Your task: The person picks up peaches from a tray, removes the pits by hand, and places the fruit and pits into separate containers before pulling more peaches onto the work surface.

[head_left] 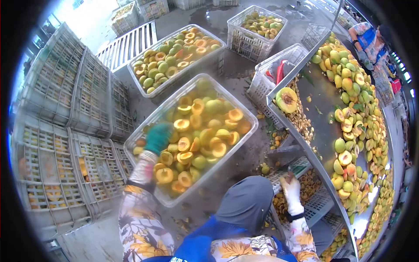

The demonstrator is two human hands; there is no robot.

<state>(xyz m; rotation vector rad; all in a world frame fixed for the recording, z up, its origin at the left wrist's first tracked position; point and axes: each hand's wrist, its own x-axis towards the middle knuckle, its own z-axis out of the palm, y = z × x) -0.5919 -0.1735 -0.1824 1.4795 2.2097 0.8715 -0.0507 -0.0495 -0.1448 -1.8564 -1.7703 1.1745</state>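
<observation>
My left hand (158, 137), in a green glove, is over the left side of a pale plastic tub (201, 77). Motion smears its fingers. Halved yellow peaches (183, 143) fill the tub, many with the cut face up. My right hand (291, 190), in a white glove, is beside my knee, its fingers closed around a small, thin, dark-tipped thing whose kind I cannot tell. Below that hand, pits and scraps (305, 188) lie around a grey plastic crate (317, 205). A large cut peach half (286, 100) rests at the near edge of the metal table (321, 118).
Heaps of peaches (349, 126) cover the table's far side. Another full tub (148, 92) stands ahead, and a crate of peaches (257, 26) behind it. Stacked crates (56, 87) wall off the left. A person (369, 41) is across the table. Scraps litter the wet floor.
</observation>
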